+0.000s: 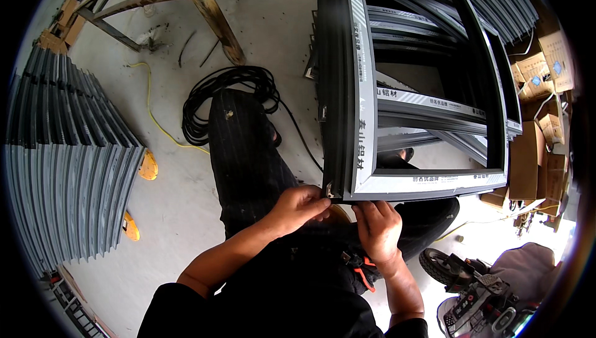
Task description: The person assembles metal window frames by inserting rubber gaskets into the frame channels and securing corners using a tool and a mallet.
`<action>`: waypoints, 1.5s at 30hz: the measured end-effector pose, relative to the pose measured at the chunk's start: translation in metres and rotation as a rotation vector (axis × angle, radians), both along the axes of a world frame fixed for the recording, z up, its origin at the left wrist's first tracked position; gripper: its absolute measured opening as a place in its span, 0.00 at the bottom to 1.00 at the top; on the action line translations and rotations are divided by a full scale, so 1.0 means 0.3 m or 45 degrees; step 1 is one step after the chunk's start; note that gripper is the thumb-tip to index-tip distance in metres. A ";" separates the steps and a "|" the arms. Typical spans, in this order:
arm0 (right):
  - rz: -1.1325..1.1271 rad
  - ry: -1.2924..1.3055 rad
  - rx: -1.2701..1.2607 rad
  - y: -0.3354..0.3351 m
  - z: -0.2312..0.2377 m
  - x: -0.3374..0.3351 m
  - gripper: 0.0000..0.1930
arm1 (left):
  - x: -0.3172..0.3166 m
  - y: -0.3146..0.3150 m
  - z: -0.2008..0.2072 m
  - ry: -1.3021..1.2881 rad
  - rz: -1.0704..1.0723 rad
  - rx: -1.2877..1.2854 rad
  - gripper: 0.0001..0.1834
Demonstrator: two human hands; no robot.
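Observation:
A stack of dark grey aluminium window frames (364, 120), with white printed film on their faces, stands in front of me to the right. At the top frame's near left corner my left hand (300, 210) is closed, thumb and fingers pinched together. My right hand (380, 228) curls its fingers at the near edge, a little to the right. Between the hands a thin black strip (345, 202) lies along that edge; its exact seat is hidden. On the floor a coil of black strip or cord (197, 111) sends one length toward the frames' left side.
Grey profiles (74, 189) are stacked at the left, with yellow feet below. A rusty metal stand (208, 12) is at the back. Cardboard boxes (528, 151) line the right, and a small wheeled vehicle (478, 294) stands near right. A yellow cord (149, 99) crosses the floor.

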State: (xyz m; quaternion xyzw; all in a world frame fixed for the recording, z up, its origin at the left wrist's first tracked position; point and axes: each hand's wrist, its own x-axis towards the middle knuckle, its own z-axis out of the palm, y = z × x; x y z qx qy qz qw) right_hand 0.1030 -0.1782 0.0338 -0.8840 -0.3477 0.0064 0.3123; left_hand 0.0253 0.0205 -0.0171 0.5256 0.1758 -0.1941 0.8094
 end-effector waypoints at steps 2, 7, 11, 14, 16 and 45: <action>0.002 -0.010 -0.008 0.001 -0.005 0.001 0.06 | -0.002 -0.006 -0.007 -0.007 0.013 0.061 0.13; 0.004 -0.048 -0.029 0.004 -0.005 0.001 0.07 | -0.008 -0.022 -0.006 0.059 0.089 -0.092 0.13; 0.008 -0.067 -0.013 0.001 -0.016 0.000 0.07 | -0.001 -0.085 0.008 0.125 0.174 -0.197 0.12; 0.056 -0.101 -0.019 -0.017 -0.012 0.011 0.09 | -0.002 -0.102 -0.010 0.043 0.270 -0.211 0.12; 0.112 -0.172 -0.089 -0.048 0.005 0.027 0.12 | 0.004 -0.104 -0.001 0.069 0.274 -0.191 0.11; -0.411 -0.368 -0.143 -0.007 0.143 0.277 0.17 | 0.068 0.436 -0.015 -0.039 0.410 0.108 0.14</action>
